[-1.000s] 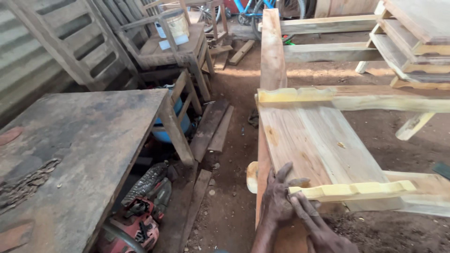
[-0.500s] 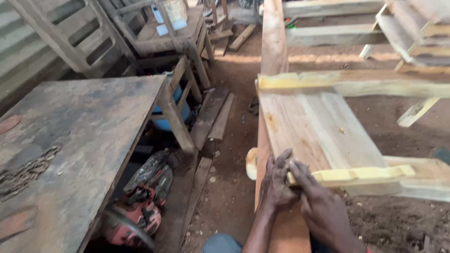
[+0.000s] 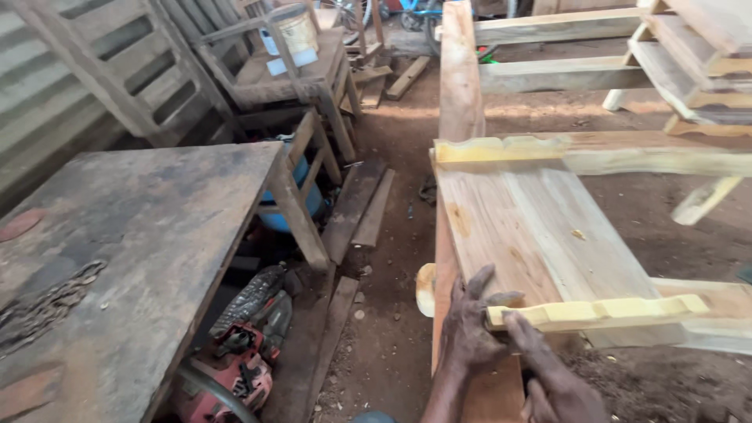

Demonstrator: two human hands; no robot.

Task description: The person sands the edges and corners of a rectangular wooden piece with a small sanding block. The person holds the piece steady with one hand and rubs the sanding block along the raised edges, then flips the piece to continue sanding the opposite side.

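A pale wooden frame piece lies in front of me, with a flat panel [image 3: 533, 235] between two yellow scalloped rails. My left hand [image 3: 470, 325] rests flat on the panel's near left corner, fingers spread, thumb touching the end of the near scalloped rail [image 3: 599, 312]. My right hand [image 3: 548, 376] sits just below that rail's left end, its fingers touching the underside edge. The far scalloped rail [image 3: 501, 149] crosses the panel's top edge. Neither hand holds a tool.
A dark, worn workbench [image 3: 133, 243] stands at left, a red chainsaw [image 3: 235, 364] on the ground under it. A blue drum [image 3: 294, 205], loose planks [image 3: 360, 207], wooden chairs [image 3: 290, 70] and a paint bucket [image 3: 296, 31] lie beyond. Stacked furniture parts [image 3: 689, 55] stand at right on the dirt floor.
My right hand has drawn back from on top of the rail's end to below it. The left hand stays on the panel corner. The view has tilted slightly.
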